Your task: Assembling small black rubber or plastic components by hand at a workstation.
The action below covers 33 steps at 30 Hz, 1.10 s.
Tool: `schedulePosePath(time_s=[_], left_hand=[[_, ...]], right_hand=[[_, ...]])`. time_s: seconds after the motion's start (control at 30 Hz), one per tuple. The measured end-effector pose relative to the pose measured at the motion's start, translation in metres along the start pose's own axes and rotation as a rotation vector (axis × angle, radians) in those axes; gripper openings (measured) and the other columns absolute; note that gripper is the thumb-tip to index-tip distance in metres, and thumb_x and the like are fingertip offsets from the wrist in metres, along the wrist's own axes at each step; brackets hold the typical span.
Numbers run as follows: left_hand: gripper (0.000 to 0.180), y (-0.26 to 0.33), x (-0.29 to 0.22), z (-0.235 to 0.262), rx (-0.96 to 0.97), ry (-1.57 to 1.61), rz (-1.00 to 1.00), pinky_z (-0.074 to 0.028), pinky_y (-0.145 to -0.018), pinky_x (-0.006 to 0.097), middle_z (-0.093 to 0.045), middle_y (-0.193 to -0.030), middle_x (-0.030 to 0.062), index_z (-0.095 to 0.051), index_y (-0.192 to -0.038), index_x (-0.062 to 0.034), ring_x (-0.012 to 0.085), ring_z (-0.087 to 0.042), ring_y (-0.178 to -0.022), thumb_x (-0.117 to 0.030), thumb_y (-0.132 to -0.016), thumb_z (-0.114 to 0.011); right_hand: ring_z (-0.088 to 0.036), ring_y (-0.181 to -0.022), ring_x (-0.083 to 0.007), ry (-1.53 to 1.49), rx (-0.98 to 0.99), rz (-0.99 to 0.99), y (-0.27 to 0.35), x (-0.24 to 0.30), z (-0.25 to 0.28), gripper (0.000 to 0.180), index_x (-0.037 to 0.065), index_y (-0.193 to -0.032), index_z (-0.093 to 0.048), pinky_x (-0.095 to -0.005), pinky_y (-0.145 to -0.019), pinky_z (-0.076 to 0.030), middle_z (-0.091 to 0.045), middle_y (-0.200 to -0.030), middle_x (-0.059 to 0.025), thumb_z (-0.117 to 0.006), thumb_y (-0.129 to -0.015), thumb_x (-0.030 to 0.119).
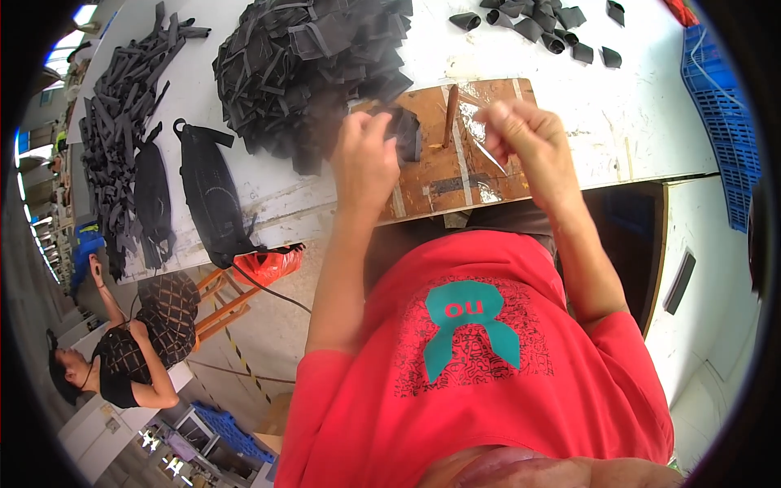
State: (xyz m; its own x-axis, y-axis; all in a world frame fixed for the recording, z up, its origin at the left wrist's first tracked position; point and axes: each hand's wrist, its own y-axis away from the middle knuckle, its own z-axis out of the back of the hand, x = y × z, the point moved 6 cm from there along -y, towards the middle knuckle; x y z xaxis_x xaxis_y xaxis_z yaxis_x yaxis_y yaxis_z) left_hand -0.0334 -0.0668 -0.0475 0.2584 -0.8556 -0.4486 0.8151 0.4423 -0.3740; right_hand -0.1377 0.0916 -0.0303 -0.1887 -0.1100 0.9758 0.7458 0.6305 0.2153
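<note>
My left hand [366, 163] is over the left part of a worn wooden board [508, 189], with fingers curled and slightly blurred. A small black fabric piece [408, 137] is at its fingertips and seems to be in its grip. Upright on the board, between my hands, stands a brown peg [450, 118]. My right hand [533, 142] is closed above the board's right side. From its fingers points a thin, pointed metal tool [493, 159]; the fingers hide its other end, so its exact kind is unclear.
A large heap of black fabric pieces [301, 65] rises behind my left hand. Further left are black strips [122, 122] and a black pouch [210, 191]. Small black rolled pieces [541, 24] lie far right, near a blue crate [720, 122]. Another person [122, 358] sits at the left.
</note>
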Motion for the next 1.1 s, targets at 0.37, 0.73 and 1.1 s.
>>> schedulePosePath(time_s=[0.37,0.73,1.1], left_hand=[[0.003,-0.008,0.003,-0.031,0.255,-0.354,-0.295,-0.044,-0.061,0.035,-0.051,-0.072,0.0100,-0.052,-0.066,-0.0047,0.0254,-0.054,-0.071,-0.002,-0.067,-0.053],[0.006,0.023,-0.038,0.012,0.186,1.431,0.605,-0.038,-0.051,0.016,-0.055,-0.073,-0.0003,-0.054,-0.087,-0.0024,0.0036,-0.046,-0.056,-0.006,-0.083,-0.055],[0.010,0.024,-0.046,0.017,-0.089,1.525,0.593,-0.030,-0.038,0.016,-0.056,-0.076,0.0082,-0.049,-0.092,0.0001,0.0032,-0.039,-0.042,0.001,-0.082,-0.051]], right_hand=[[-0.045,-0.051,-0.0041,0.077,0.169,-0.123,0.018,-0.027,-0.025,0.027,-0.001,-0.079,-0.060,-0.0194,-0.043,-0.037,-0.053,-0.059,-0.0004,-0.051,-0.087,0.024],[-0.053,-0.054,-0.0100,0.160,-0.118,0.406,0.031,0.019,-0.043,0.011,0.001,-0.078,-0.061,-0.0223,-0.047,-0.041,-0.055,-0.067,-0.0049,-0.067,-0.070,0.004],[-0.051,-0.052,-0.0082,0.416,-0.268,0.514,0.032,0.019,-0.033,0.007,0.000,-0.078,-0.060,-0.0228,-0.047,-0.041,-0.053,-0.063,-0.0021,-0.061,-0.072,0.002]])
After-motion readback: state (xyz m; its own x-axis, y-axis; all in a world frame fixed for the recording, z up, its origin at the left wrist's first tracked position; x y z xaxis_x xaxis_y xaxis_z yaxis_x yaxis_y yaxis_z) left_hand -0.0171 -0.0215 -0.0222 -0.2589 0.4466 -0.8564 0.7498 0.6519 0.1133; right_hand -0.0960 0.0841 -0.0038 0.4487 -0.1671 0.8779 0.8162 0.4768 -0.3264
